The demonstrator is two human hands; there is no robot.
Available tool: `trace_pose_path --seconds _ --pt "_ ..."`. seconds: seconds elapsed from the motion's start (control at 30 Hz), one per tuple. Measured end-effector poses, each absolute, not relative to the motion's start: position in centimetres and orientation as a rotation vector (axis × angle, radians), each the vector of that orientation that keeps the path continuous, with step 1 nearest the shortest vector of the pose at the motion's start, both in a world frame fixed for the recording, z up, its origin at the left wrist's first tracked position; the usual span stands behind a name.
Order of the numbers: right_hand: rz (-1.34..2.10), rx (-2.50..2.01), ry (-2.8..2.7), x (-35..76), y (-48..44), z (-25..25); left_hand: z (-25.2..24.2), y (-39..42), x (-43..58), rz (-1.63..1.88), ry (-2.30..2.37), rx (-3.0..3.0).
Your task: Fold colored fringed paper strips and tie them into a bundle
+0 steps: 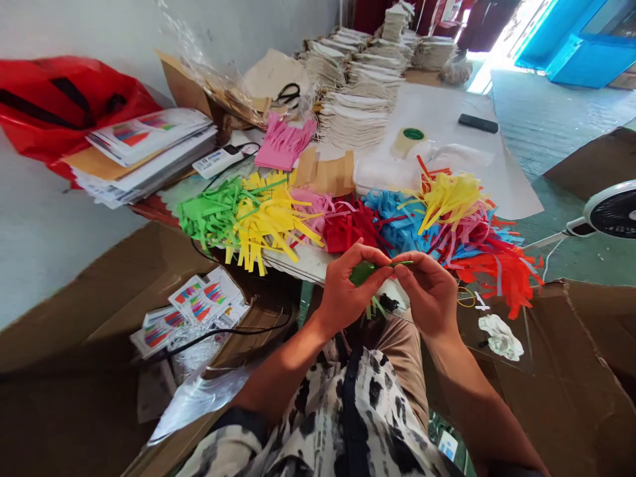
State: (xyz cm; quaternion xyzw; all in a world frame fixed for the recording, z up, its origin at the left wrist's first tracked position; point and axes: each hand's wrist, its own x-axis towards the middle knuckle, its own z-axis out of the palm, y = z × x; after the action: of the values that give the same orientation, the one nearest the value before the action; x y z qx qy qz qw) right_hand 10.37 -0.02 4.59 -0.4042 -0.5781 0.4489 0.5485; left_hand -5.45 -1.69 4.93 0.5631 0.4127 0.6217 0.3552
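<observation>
Head view: both hands meet just above the person's lap, at the near edge of the table (308, 262). The left hand (348, 295) has its fingers curled closed around a small green paper piece (362, 271), a dark green bundle that looks rolled or folded, with thin cut strips hanging below the palm. The right hand (430, 295) pinches the thin end of the same piece between thumb and forefinger, so a narrow green strip runs level between the two hands. The piece is held in the air, clear of the table.

Just beyond the hands, heaps of fringed paper lie in a row across the table: a green heap (209, 215), a yellow heap (268, 222), a red heap (348, 228), a blue heap (392, 209) and an orange-red heap (501, 265) that spills over the right edge. Behind them lie a pink fringed stack (283, 142), a clear plastic container (385, 173), a roll of tape (410, 139) and black-handled scissors (288, 93). Stacks of off-white paper bags (358, 99) fill the far end.

To the left, a pile of printed sheets (144, 146) rests against a red plastic bag (59, 99). A crumpled white tissue (499, 334) lies on cardboard (571, 377) to the right, and a white fan (613, 212) stands beyond it.
</observation>
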Motion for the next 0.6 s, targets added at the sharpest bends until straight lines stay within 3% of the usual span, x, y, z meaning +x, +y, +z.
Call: trace_pose_path --seconds 0.37,0.5,0.6 --pt "0.867 -1.085 -1.486 12.1 0.4 5.1 4.4 -0.9 -5.8 1.357 1.15 1.726" --pt "0.794 -1.103 -1.285 13.0 1.0 5.6 4.4 -1.0 -6.0 1.248 1.156 1.74" --pt "0.901 -1.067 -1.384 13.1 1.2 5.9 4.3 -0.8 -6.0 1.305 1.154 1.624"
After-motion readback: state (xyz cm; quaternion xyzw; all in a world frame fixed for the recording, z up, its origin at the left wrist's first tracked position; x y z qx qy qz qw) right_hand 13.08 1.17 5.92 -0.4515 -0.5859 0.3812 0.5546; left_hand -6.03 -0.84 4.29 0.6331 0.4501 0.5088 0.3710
